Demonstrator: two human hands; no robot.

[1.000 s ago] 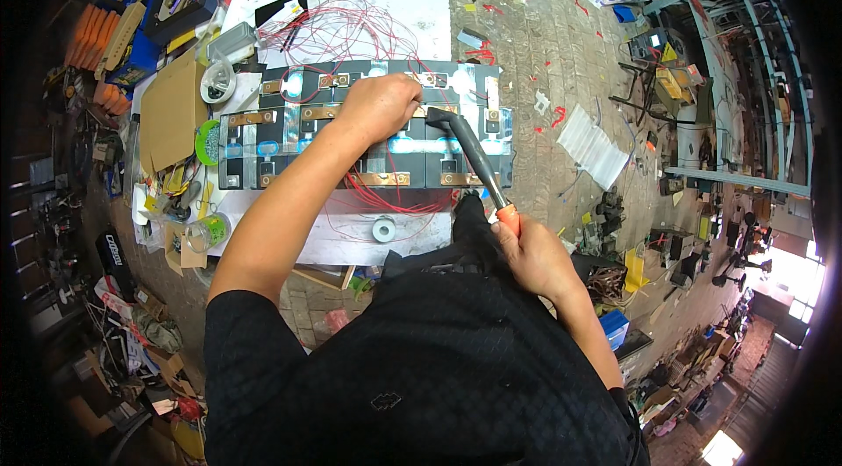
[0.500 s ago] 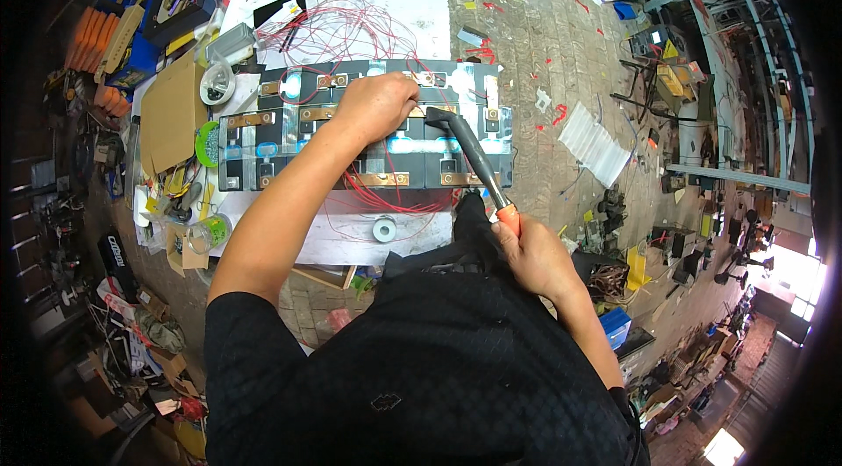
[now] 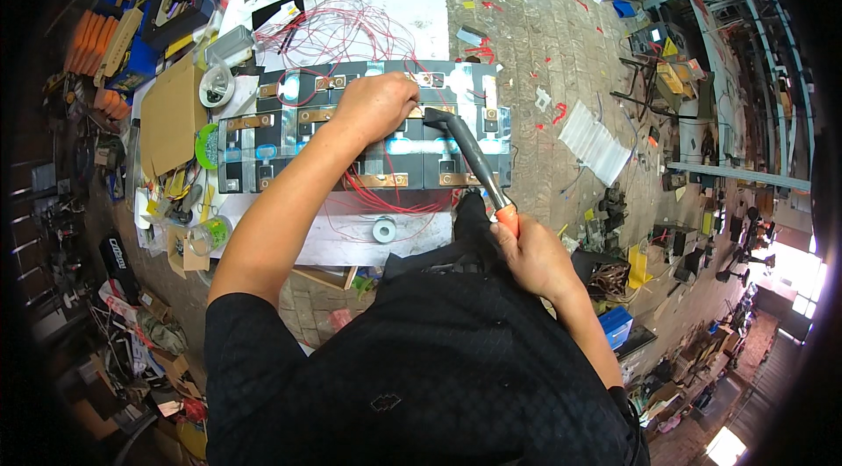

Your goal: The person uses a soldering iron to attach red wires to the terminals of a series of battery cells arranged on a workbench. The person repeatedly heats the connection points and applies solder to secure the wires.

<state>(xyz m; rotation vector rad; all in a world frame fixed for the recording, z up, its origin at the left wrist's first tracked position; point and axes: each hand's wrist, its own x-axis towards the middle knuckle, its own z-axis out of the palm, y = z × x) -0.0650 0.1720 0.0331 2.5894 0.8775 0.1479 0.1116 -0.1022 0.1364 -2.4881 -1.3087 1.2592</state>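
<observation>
Unmoved, black cells (image 3: 412, 132) lie under the left hand (image 3: 379, 104), beyond the right hand (image 3: 537, 257).

Cluttered workshop — orange-handled tool (image 3: 476, 159), red wires (image 3: 338, 26), metal racking (image 3: 737, 177).

We cannot see what the left hand (image 3: 379, 105) has at its hidden fingertips. The left forearm (image 3: 294, 194) covers part of the black block (image 3: 410, 129), the right hand (image 3: 538, 257) the orange handle (image 3: 507, 219)'s lower end.
</observation>
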